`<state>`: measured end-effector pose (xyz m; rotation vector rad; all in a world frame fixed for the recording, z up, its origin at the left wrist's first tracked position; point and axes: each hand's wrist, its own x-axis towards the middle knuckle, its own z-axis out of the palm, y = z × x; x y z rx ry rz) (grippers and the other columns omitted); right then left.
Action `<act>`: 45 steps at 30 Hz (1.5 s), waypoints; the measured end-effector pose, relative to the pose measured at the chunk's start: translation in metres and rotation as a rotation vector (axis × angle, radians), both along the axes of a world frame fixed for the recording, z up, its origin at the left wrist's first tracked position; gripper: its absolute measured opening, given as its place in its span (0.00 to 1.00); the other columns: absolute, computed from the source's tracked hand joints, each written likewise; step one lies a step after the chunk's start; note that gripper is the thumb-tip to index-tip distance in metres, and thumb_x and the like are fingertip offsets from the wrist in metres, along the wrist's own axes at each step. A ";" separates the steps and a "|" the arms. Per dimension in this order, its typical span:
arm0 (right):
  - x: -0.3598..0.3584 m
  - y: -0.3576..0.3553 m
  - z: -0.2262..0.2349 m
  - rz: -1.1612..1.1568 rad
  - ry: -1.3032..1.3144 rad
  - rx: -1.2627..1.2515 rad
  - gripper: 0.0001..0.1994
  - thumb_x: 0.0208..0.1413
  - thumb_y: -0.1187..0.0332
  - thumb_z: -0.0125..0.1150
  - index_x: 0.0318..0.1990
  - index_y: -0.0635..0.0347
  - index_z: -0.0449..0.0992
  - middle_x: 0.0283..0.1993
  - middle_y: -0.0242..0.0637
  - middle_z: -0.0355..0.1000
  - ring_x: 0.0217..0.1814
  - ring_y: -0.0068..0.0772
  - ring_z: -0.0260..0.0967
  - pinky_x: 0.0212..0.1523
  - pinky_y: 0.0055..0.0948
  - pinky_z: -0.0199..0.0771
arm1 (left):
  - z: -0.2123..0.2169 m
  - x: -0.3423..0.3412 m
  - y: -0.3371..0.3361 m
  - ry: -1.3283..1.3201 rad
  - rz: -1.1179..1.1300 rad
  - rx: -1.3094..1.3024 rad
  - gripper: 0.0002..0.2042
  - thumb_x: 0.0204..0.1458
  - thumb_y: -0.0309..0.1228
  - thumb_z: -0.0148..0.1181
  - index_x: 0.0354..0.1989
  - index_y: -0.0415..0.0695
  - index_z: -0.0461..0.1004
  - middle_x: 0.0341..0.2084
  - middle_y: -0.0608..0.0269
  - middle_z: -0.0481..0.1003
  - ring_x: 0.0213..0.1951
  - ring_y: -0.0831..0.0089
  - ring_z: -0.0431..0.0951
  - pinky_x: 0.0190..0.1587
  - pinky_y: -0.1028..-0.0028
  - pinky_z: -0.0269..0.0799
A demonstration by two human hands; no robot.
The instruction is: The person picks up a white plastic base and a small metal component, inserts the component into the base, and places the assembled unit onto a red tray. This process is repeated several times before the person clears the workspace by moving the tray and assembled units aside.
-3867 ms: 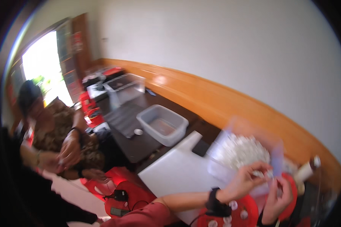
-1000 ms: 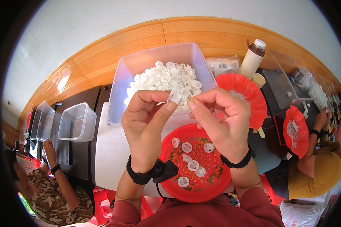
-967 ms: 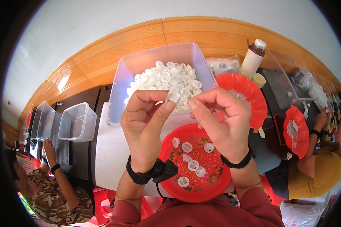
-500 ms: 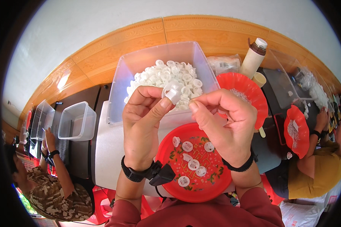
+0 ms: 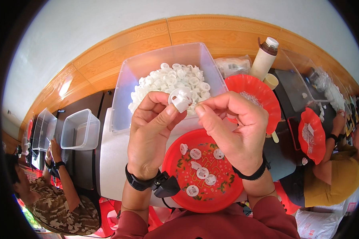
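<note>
The left hand gripped a white plastic part between thumb and forefinger, in front of the clear bin; its round face had turned more into view; the right hand, pinching what seemed a thin piece, had come nearer to it. So both pieces were almost together; whether they touched, I could not tell.

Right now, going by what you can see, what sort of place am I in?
Probably a small, makeshift assembly workroom. A bin holds a heap of white parts, a red tray before you holds a few round white pieces, and people sit on both sides.
</note>
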<state>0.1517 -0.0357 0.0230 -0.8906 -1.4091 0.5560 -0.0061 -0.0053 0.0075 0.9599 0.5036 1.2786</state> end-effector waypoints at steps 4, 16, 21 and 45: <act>0.000 -0.001 0.001 0.002 -0.003 0.013 0.04 0.48 0.77 0.62 0.27 0.67 0.73 0.23 0.34 0.73 0.24 0.18 0.69 0.27 0.18 0.68 | -0.001 -0.003 0.001 -0.055 -0.069 -0.059 0.05 0.55 0.24 0.54 0.40 0.42 0.69 0.39 0.61 0.75 0.45 0.71 0.75 0.50 0.71 0.71; 0.002 -0.002 0.002 -0.004 -0.021 0.038 0.03 0.47 0.77 0.62 0.27 0.67 0.73 0.22 0.34 0.73 0.24 0.18 0.70 0.27 0.18 0.68 | -0.007 -0.005 0.004 -0.162 -0.162 -0.154 0.08 0.55 0.24 0.54 0.43 0.42 0.69 0.42 0.58 0.74 0.48 0.66 0.75 0.50 0.72 0.72; 0.003 -0.002 0.002 -0.017 -0.050 0.050 0.04 0.47 0.78 0.62 0.26 0.66 0.73 0.21 0.34 0.73 0.23 0.18 0.70 0.26 0.18 0.68 | -0.007 -0.003 0.005 -0.133 -0.131 -0.118 0.07 0.55 0.24 0.54 0.42 0.41 0.69 0.41 0.58 0.75 0.48 0.66 0.75 0.50 0.71 0.72; -0.010 -0.014 -0.003 -0.012 0.036 -0.087 0.03 0.49 0.79 0.62 0.30 0.69 0.73 0.25 0.31 0.72 0.27 0.15 0.67 0.30 0.16 0.67 | 0.025 -0.080 -0.002 -0.438 0.017 0.054 0.19 0.54 0.23 0.53 0.55 0.38 0.60 0.47 0.51 0.68 0.53 0.62 0.68 0.51 0.69 0.72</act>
